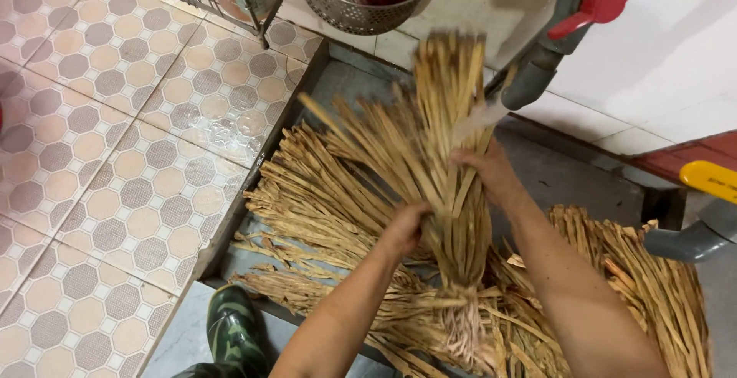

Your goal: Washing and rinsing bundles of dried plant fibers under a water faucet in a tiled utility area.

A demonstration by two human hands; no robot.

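Note:
Both of my hands grip one upright bundle of dry, tan, flat strips (441, 125), tied near its lower end. My left hand (404, 224) clasps the bundle's left side at mid height. My right hand (491, 169) holds its right side a little higher. The bundle's fanned top sits under a stream of water from a grey tap spout (530, 82). Beneath it, more bundles of the same strips (315, 217) lie in a shallow grey floor basin (307, 79).
Patterned floor tiles (115, 155) spread to the left, wet near the basin edge. A metal mesh basket (349, 2) on a wire rack stands at the top. The tap has a red handle (606, 2). My camouflage rubber boot (234, 332) stands at the basin's near edge. A second grey pipe (691, 240) is on the right.

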